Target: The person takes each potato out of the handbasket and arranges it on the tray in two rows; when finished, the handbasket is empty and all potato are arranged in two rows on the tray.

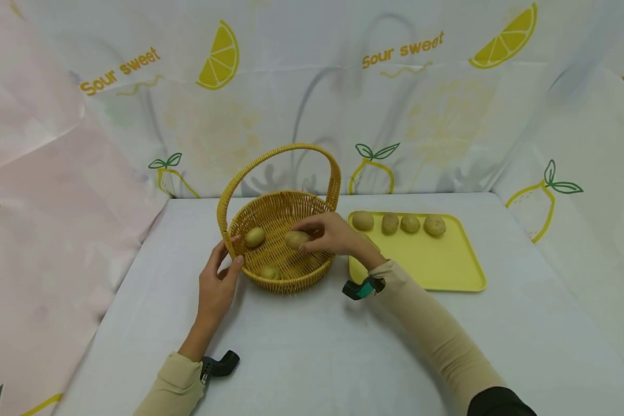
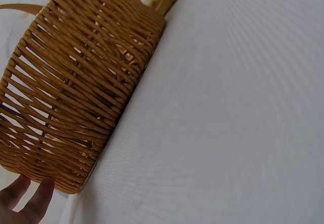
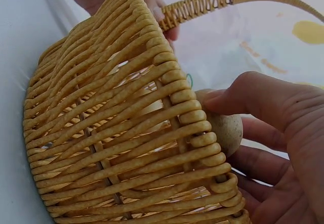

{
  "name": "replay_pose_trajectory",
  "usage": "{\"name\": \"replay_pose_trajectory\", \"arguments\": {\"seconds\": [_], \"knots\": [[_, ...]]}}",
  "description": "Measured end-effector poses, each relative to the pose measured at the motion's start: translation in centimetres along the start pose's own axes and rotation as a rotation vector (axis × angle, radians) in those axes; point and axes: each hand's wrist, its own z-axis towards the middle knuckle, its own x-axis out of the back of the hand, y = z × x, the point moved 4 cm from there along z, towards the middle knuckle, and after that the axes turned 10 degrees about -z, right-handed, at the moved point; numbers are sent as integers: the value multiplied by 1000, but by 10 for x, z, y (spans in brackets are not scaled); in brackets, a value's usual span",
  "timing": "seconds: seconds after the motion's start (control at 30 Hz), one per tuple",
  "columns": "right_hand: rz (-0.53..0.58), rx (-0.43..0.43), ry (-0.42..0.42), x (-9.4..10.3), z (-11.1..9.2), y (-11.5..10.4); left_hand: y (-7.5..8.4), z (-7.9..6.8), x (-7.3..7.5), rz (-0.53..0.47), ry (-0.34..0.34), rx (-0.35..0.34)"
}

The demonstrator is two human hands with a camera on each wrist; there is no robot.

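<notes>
Over the woven basket (image 1: 291,284), going by the head view, the right hand (image 1: 330,233) has a potato (image 1: 295,239) pinched between thumb and fingers, so they're only as far apart as the potato itself. The left hand (image 1: 218,286) is on the basket's left side, thumb and fingers curled around the rim right by the foot of the handle (image 1: 293,147). Two more potatoes (image 1: 255,237) sit in the basket, and four others (image 1: 410,223) line the far edge of a yellow tray (image 1: 421,266) over on the right.

Left wrist cam is mostly basket wall and white tabletop (image 2: 212,113). You just get a couple of fingertips (image 2: 44,188) touching the weave low down, can't tell the full grip from that one.

Right wrist cam is way better: thumb pressed on the potato, which shows just past the rim, other fingers around its far side. Left hand's at the handle base.
</notes>
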Motion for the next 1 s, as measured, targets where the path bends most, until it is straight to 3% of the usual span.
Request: {"name": "replay_pose_trajectory", "arguments": {"seconds": [0.17, 0.7, 1.0], "knots": [[37, -20, 2, 2, -4, -1, -1, 0, 0, -3, 1, 2], [-23, -18, 66, 10, -18, -2, -1, -1, 0, 22, 6, 16], [13, -42, 92, 14, -25, -4, -1, 0, -1, 15, 3, -1]]}}
